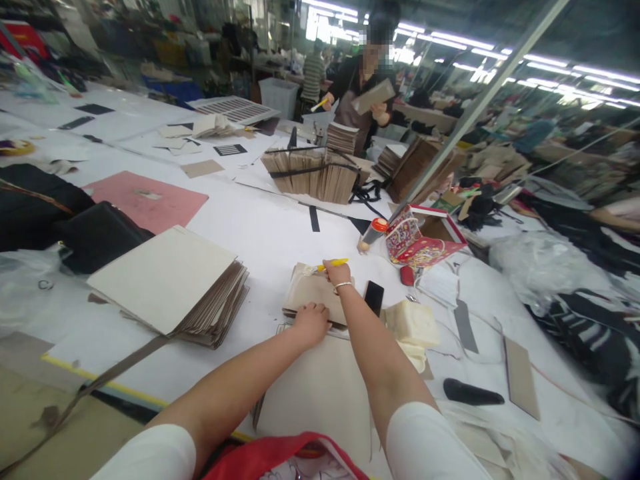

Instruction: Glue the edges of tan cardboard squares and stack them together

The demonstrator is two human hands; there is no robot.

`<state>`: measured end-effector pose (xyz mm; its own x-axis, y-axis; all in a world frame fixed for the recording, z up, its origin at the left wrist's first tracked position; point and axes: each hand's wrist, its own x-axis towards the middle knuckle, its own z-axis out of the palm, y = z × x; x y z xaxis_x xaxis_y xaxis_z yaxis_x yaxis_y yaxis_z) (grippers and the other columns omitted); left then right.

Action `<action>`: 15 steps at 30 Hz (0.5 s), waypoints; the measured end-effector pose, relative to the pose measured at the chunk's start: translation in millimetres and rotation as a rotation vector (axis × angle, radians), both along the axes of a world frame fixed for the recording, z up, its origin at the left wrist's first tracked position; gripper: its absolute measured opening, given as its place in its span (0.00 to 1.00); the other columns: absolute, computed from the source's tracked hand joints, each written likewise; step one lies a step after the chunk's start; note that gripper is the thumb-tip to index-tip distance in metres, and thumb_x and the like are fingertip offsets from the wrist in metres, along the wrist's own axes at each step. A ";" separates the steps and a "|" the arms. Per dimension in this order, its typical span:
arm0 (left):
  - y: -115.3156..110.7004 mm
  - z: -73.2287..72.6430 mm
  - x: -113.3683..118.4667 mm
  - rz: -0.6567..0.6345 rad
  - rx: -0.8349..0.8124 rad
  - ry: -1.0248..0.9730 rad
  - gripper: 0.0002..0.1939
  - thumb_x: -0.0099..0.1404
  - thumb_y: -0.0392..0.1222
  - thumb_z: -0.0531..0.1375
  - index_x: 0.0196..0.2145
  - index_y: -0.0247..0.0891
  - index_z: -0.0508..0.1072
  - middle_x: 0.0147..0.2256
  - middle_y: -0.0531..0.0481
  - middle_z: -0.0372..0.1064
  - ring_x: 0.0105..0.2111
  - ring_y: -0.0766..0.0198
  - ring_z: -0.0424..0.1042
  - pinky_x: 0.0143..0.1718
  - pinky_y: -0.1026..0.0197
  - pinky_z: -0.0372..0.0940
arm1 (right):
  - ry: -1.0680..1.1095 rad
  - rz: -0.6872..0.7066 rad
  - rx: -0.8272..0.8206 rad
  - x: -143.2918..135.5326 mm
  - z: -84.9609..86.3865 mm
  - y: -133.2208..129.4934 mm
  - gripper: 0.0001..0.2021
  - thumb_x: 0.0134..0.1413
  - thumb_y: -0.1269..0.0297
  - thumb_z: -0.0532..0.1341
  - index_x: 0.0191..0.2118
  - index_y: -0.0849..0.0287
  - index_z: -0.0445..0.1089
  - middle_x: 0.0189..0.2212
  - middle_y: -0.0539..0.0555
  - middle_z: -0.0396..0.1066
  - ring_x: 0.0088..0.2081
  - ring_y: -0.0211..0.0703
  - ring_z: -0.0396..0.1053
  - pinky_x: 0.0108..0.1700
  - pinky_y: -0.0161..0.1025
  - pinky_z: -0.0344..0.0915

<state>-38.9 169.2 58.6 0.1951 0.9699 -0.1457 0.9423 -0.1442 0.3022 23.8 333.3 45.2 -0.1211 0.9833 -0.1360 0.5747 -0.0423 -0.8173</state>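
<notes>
My right hand (338, 272) is closed around a yellow-handled brush (325, 266), whose pale tip points left over the far edge of a small tan panel (306, 291). That panel lies on top of others in a low stack. My left hand (312, 323) rests on the panel's near edge, fingers laid out flat. Closer to my body, a larger pile of pale sheets (313, 387) lies under my forearms. Just right of my right wrist is a black phone (373, 297).
A stack of grey boards (165, 280) lies on the left, with a pink sheet (150, 200) behind. Bundled brown panels (313, 173) stand further back. A red patterned box (425, 237) and a cream block (411, 323) are on the right. Across the table, a person (367, 87) holds a panel and brush.
</notes>
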 end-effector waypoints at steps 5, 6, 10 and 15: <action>11.8 -0.2 -1.0 -0.010 -0.033 0.042 0.19 0.57 0.49 0.56 0.45 0.38 0.64 0.46 0.41 0.61 0.47 0.51 0.58 0.43 0.50 0.58 | -0.108 -0.133 0.055 78.2 8.7 -1.0 0.12 0.50 0.60 0.54 0.24 0.62 0.67 0.17 0.54 0.67 0.16 0.35 0.62 0.19 0.32 0.59; 15.3 -1.1 -1.1 -0.020 -0.042 0.051 0.20 0.56 0.49 0.57 0.45 0.38 0.64 0.46 0.41 0.60 0.47 0.51 0.58 0.42 0.50 0.58 | -0.132 -0.142 0.076 92.6 13.6 -3.8 0.12 0.50 0.60 0.54 0.25 0.62 0.68 0.18 0.54 0.67 0.17 0.36 0.63 0.21 0.33 0.59; 27.6 -4.6 0.4 -0.078 -0.037 0.105 0.21 0.53 0.46 0.60 0.44 0.36 0.65 0.45 0.39 0.60 0.45 0.52 0.60 0.40 0.53 0.60 | -0.193 -0.050 0.210 121.9 29.1 -27.9 0.10 0.49 0.59 0.57 0.33 0.58 0.71 0.28 0.54 0.71 0.31 0.39 0.68 0.33 0.35 0.63; 31.5 -5.6 2.5 -0.105 -0.014 0.138 0.19 0.54 0.41 0.60 0.44 0.35 0.66 0.45 0.37 0.60 0.47 0.50 0.58 0.44 0.51 0.58 | -0.497 0.460 0.450 129.6 28.5 -91.1 0.13 0.54 0.58 0.53 0.41 0.56 0.71 0.33 0.55 0.70 0.36 0.40 0.67 0.39 0.35 0.62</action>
